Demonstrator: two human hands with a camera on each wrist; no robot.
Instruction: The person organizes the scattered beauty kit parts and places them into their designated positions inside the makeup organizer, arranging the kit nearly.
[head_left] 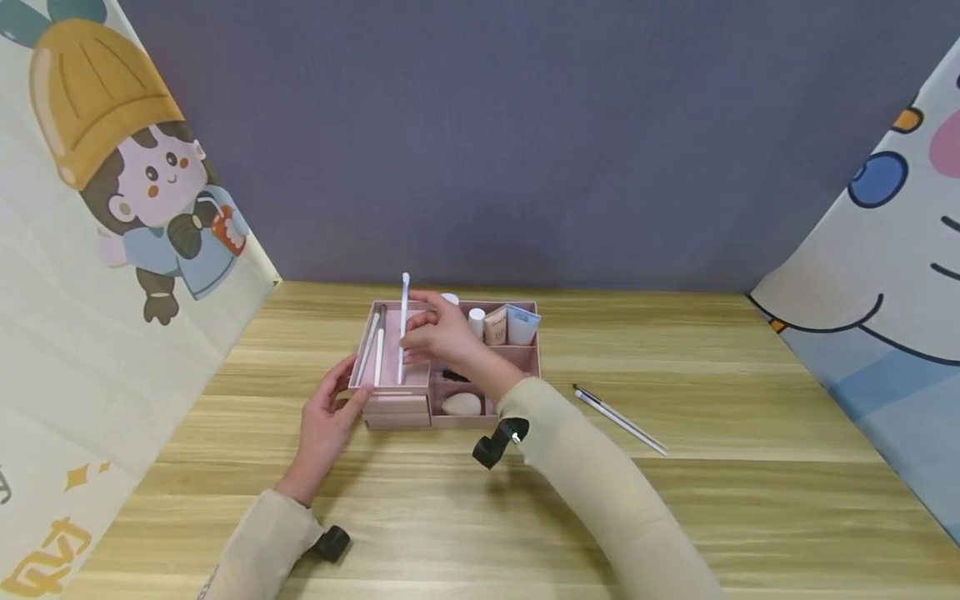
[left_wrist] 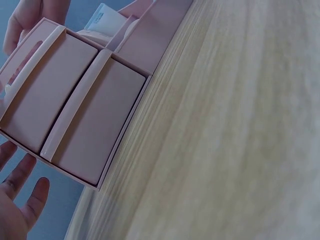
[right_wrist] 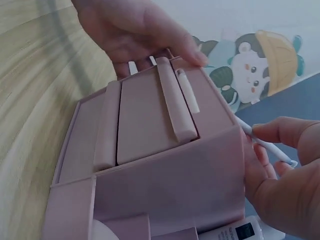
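Observation:
My right hand [head_left: 442,337] pinches a slim white makeup brush [head_left: 403,321] between thumb and fingers. The brush stands nearly upright over the left tray of a pink cosmetics organizer [head_left: 397,402], its lower end close over the tray's front part. In that tray lie several other brushes [head_left: 378,358], leaning along the left side. My left hand [head_left: 327,417] touches the organizer's front left corner, thumb at the top edge. The left wrist view shows the fingers [left_wrist: 36,197] spread and fairly straight at the organizer's side.
Two thin brushes [head_left: 621,423] lie side by side on the wooden table [head_left: 712,517] right of the organizer. Its other compartments hold a pale sponge [head_left: 461,405], a blue-white tube [head_left: 522,325], a beige tube [head_left: 496,326] and a white-capped bottle [head_left: 477,318]. A grey panel [head_left: 480,150] stands behind.

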